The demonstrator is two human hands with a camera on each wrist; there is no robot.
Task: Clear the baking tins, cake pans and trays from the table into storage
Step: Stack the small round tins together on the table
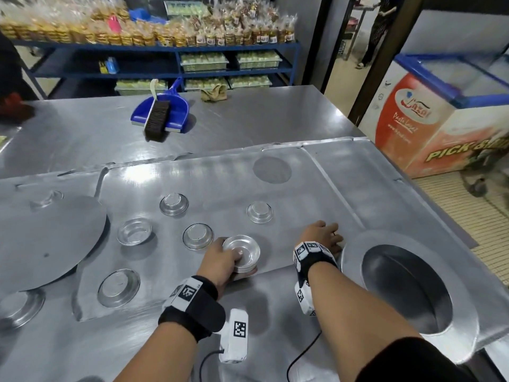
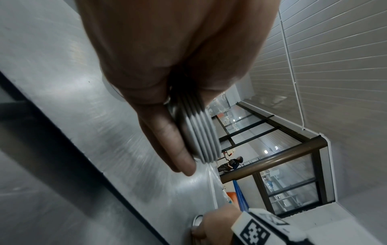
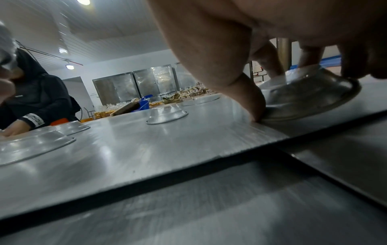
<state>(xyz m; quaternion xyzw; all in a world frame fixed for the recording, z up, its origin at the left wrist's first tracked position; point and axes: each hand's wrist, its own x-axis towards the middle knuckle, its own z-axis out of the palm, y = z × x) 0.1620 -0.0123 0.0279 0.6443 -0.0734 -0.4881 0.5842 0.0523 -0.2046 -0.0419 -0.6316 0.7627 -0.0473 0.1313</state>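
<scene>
left hand (image 1: 220, 261) gripping nested stack of small round aluminium tins (image 1: 242, 253) on worktop | right hand (image 1: 321, 237) pinching an upturned tin (image 3: 310, 97) right of stack | risk: tilted stack fanning, slipping apart

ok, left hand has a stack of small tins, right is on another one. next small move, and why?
Probably lift the tin under the right hand and nest it onto the stack of small tins in the left hand. The right fingertips already grip its rim, it sits upside down on the flat tray, and the stack sits close beside it, mouth up.
</scene>
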